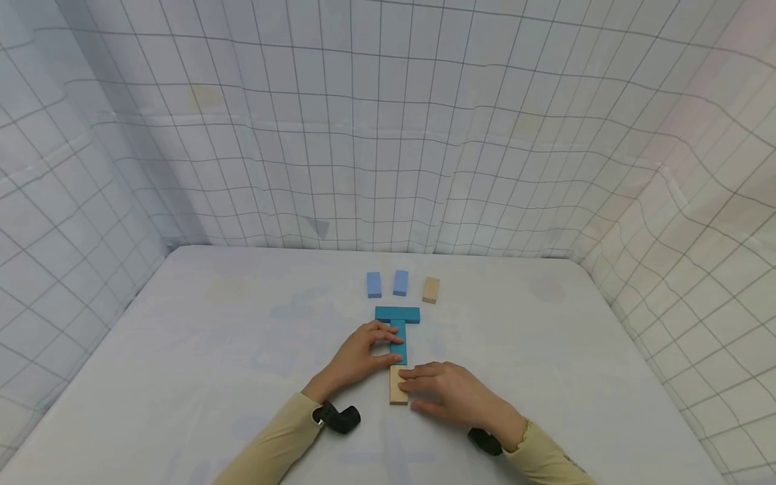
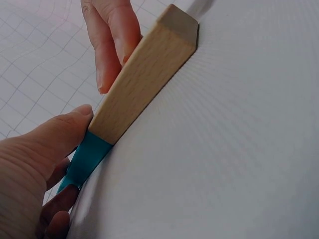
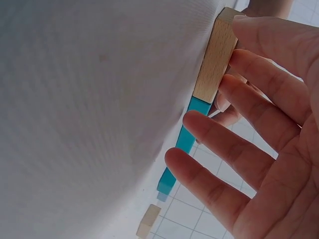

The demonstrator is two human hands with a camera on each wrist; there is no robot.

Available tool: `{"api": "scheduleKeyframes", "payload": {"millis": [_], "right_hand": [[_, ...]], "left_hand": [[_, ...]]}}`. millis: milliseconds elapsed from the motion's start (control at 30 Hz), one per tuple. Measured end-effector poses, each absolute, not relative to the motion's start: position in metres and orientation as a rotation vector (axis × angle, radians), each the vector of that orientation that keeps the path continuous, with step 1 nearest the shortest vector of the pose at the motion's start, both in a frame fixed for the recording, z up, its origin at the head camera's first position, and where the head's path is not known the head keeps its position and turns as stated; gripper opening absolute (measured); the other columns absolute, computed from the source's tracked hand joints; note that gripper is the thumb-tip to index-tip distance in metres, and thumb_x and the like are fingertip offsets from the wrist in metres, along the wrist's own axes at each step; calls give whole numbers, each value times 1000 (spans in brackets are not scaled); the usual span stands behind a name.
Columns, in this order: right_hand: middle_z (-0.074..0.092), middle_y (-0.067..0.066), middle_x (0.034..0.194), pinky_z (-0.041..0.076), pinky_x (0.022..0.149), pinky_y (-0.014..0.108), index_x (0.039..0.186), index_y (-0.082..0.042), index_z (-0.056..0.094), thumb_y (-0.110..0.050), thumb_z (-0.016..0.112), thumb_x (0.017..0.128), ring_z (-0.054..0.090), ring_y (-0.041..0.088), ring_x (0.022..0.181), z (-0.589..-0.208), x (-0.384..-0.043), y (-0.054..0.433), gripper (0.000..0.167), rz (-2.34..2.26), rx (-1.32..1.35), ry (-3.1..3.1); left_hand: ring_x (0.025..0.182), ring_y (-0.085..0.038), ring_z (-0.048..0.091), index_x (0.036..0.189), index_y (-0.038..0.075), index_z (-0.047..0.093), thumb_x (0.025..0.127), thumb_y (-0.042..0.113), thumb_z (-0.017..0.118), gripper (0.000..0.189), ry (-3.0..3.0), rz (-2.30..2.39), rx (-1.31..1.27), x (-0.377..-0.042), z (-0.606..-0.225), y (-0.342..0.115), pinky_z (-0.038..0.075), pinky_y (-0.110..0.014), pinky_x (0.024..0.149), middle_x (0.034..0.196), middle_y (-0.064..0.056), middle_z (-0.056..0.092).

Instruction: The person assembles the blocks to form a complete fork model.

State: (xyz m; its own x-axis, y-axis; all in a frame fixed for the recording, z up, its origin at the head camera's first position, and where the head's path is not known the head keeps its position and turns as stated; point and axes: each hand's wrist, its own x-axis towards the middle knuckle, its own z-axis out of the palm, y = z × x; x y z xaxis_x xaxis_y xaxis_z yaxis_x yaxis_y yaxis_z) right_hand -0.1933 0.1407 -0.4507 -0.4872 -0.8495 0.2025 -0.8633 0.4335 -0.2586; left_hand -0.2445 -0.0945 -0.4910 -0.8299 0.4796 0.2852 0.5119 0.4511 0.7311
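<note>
A teal bar [image 1: 398, 350] runs lengthwise toward the person, its far end against a second teal bar [image 1: 397, 314] laid crosswise, making a T. At its near end lies a pale wooden block [image 1: 397, 394], touching it end to end. My left hand [image 1: 362, 351] rests at the lengthwise bar, with the thumb [image 2: 79, 117] near the seam with the wooden block and other fingers by the bar's side. My right hand [image 1: 451, 391] is at the wooden block's right side, its fingers [image 3: 259, 82] extended and spread; index and middle fingertips touch the block.
Beyond the T, two light blue blocks [image 1: 374, 285] and a smaller wooden block [image 1: 430, 289] stand in a row on the white table [image 1: 242, 364]. A white grid-patterned curtain [image 1: 364, 135] surrounds the table at the back and sides.
</note>
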Motion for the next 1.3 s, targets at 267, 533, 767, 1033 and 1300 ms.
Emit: {"api": "scheduleKeyframes", "payload": {"millis": [267,533,767,1033,1300], "right_hand": [[58,-1,129,47,90,34,120,-13,68,-25,67,90,54,12,115,-453,-195,141,32,544,1579,-2603],[58,-1,129,46,90,34,120,-14,68,-23,68,90,55,12,115,-454,-197,144,31,578,1585,-2590],[59,-2,127,46,91,33,121,-14,67,-24,67,91,55,12,114,-455,-197,144,32,581,1590,-2613],[56,-2,132,46,91,34,124,-15,65,-24,68,90,54,12,115,-454,-196,144,35,567,1588,-2617],[57,-1,131,45,92,35,122,-17,66,-24,67,90,54,13,115,-455,-196,144,33,585,1574,-2634]], "left_hand": [[119,-18,48,110,18,71,85,34,72,30,-2647,-1309,-919,-245,-492,-95,39,-41,98,123,4,57],[119,-19,49,112,20,69,91,36,65,27,-2642,-1184,-1001,-245,-491,-96,39,-41,98,127,2,56],[125,-17,43,121,23,66,90,57,55,47,-2752,-1011,-1030,-241,-485,-100,34,-42,102,136,5,50],[131,-20,37,134,27,54,74,76,57,78,-2857,-811,-1064,-234,-482,-103,29,-51,102,145,5,39],[131,-21,35,137,27,47,70,80,56,85,-2847,-767,-1050,-231,-488,-100,30,-48,99,147,5,35]]}}
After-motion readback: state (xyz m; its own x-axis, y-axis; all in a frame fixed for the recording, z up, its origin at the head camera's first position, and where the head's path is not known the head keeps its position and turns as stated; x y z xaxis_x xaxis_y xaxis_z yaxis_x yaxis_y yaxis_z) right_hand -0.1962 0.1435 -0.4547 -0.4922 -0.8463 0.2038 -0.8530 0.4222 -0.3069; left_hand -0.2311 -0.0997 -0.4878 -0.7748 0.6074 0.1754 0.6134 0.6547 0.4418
